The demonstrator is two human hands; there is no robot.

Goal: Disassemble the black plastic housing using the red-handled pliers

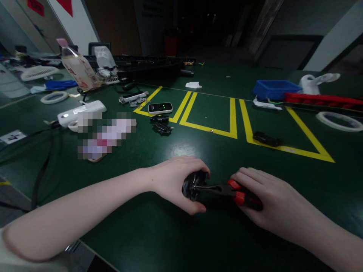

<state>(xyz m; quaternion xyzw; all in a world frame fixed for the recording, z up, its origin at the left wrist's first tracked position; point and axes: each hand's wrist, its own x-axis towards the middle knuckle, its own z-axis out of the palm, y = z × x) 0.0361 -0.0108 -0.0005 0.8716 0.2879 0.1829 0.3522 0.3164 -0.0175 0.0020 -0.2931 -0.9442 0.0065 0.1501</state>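
Observation:
My left hand [177,179] is curled around a small black plastic part [193,186], thumb below and fingers above. Closed on the red-and-black handles of long-nose pliers [218,189] is my right hand [265,194]. The pliers point left, their tips touching or inside the black part; the exact contact is hard to make out. Beyond my hands lie several similar black parts [162,127] near a white-edged black device [160,108] with green lights. Another dark part [266,139] rests at the yellow tape on the right.
Yellow tape outlines [208,131] mark the green table [136,226]. To the left are a blurred-out phone-like object [107,139], a white power strip [82,111] and a bottle [78,68]. A blue bin [276,90], red strip [323,101] and tape roll [340,121] stand right.

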